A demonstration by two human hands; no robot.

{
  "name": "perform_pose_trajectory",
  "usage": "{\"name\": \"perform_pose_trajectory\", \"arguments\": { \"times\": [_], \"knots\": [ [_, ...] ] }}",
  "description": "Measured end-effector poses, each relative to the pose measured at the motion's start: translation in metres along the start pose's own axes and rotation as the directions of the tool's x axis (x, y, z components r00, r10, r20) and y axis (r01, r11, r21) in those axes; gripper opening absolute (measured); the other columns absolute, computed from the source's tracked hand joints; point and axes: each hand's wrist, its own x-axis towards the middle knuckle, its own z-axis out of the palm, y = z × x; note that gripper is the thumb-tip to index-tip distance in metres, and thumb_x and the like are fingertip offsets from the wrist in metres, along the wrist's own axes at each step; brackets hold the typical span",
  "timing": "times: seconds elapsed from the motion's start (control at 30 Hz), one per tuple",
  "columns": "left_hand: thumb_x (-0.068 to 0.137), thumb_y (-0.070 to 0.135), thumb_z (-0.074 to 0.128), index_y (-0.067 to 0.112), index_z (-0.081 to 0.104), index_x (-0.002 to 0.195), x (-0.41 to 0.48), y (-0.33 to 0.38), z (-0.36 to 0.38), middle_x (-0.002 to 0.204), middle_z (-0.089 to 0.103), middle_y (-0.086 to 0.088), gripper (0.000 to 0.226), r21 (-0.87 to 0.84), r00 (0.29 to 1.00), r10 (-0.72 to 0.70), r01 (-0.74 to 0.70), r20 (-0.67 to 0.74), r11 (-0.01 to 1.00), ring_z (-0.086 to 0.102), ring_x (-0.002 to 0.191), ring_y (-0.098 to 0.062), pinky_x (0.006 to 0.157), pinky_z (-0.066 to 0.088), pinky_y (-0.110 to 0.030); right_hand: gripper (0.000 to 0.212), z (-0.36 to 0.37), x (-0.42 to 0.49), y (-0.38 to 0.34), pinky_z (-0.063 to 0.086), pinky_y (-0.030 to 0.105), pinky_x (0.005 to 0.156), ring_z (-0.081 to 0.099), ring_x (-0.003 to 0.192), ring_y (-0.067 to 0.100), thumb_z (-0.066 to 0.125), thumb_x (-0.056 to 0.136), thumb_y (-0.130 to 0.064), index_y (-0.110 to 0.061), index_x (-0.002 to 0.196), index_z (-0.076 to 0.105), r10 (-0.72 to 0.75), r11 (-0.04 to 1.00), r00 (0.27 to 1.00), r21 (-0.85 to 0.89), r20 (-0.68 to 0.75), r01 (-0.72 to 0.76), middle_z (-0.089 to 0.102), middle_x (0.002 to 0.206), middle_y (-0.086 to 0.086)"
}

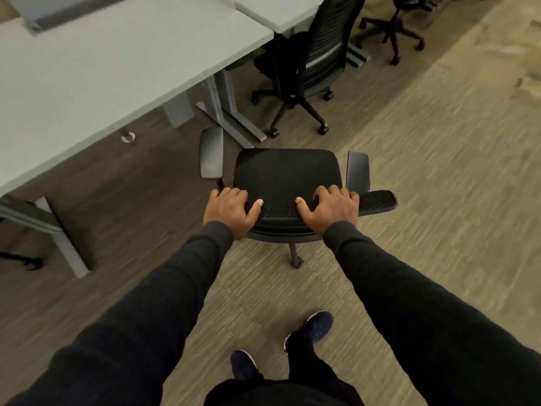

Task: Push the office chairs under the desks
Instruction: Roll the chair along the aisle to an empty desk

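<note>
A black office chair (288,174) with two armrests stands on the carpet in front of me, out in the open to the right of a grey desk (111,71). My left hand (229,210) grips the left end of the chair's mesh backrest top. My right hand (329,209) grips the same backrest top further right. The chair's seat faces away from me, and its left armrest sits close to the desk's metal leg. A second black chair (307,65) stands further back, partly tucked under the neighbouring desk (281,10).
A third chair base (395,27) shows at the top right. Grey desk legs (231,112) and another leg (64,232) stand on the carpet to the left. Open carpet stretches to the right. My feet (316,326) are behind the chair.
</note>
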Motion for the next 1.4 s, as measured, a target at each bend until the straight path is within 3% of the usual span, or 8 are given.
{"name": "perform_pose_trajectory", "arguments": {
  "times": [0.17, 0.4, 0.63, 0.9, 1.4],
  "knots": [
    [0.094, 0.063, 0.025, 0.017, 0.062, 0.087, -0.068, -0.078, -0.014, 0.089, 0.065, -0.003, 0.059, -0.006, 0.995, -0.086, 0.085, -0.049, 0.996, 0.057, 0.089, -0.026, 0.084, 0.035, -0.042, 0.066, 0.005, -0.041, -0.087, 0.037, 0.046, 0.094, 0.058, 0.104, 0.027, 0.032, 0.082, -0.078, -0.024, 0.097, 0.067, -0.104, 0.995, 0.995, 0.006, 0.006, 0.104, 0.066, 0.103, 0.004],
    [0.091, 0.064, 0.025, 0.015, 0.062, 0.083, -0.131, -0.137, -0.013, 0.084, 0.064, -0.004, 0.062, -0.018, 0.979, -0.188, 0.187, -0.083, 0.982, 0.057, 0.085, -0.028, 0.083, 0.038, -0.044, 0.064, 0.014, -0.077, -0.150, 0.037, 0.044, 0.093, 0.058, 0.103, 0.027, 0.034, 0.082, -0.079, -0.025, 0.097, 0.066, -0.211, 0.977, 0.977, 0.042, 0.039, 0.209, 0.066, 0.102, 0.002],
    [0.091, 0.065, 0.026, 0.016, 0.062, 0.079, -0.185, -0.189, -0.022, 0.077, 0.062, -0.002, 0.062, -0.024, 0.930, -0.346, 0.346, -0.122, 0.938, 0.057, 0.079, -0.025, 0.083, 0.041, -0.044, 0.062, 0.014, -0.078, -0.205, 0.042, 0.039, 0.087, 0.059, 0.096, 0.019, 0.036, 0.083, -0.083, -0.029, 0.096, 0.063, -0.454, 0.886, 0.889, 0.131, 0.059, 0.444, 0.062, 0.095, -0.006],
    [0.091, 0.065, 0.028, 0.017, 0.064, 0.080, -0.200, -0.222, -0.028, 0.077, 0.062, -0.002, 0.061, 0.003, 0.883, -0.451, 0.455, -0.126, 0.890, 0.058, 0.079, -0.025, 0.083, 0.042, -0.044, 0.071, 0.019, -0.039, -0.223, 0.032, 0.052, 0.106, 0.058, 0.109, 0.029, 0.028, 0.082, -0.086, -0.029, 0.095, 0.069, -0.393, 0.919, 0.920, -0.026, 0.015, 0.393, 0.067, 0.105, 0.004],
    [0.091, 0.065, 0.025, 0.019, 0.051, 0.073, -0.156, -0.291, -0.039, 0.070, 0.052, 0.001, 0.056, -0.015, 0.826, -0.542, 0.546, -0.156, 0.837, 0.053, 0.071, -0.025, 0.077, 0.040, -0.042, 0.071, 0.030, 0.050, -0.316, 0.034, 0.054, 0.103, 0.060, 0.103, 0.024, 0.027, 0.083, -0.085, -0.028, 0.092, 0.069, -0.543, 0.838, 0.839, -0.031, 0.041, 0.544, 0.068, 0.099, 0.000]
  ]
}}
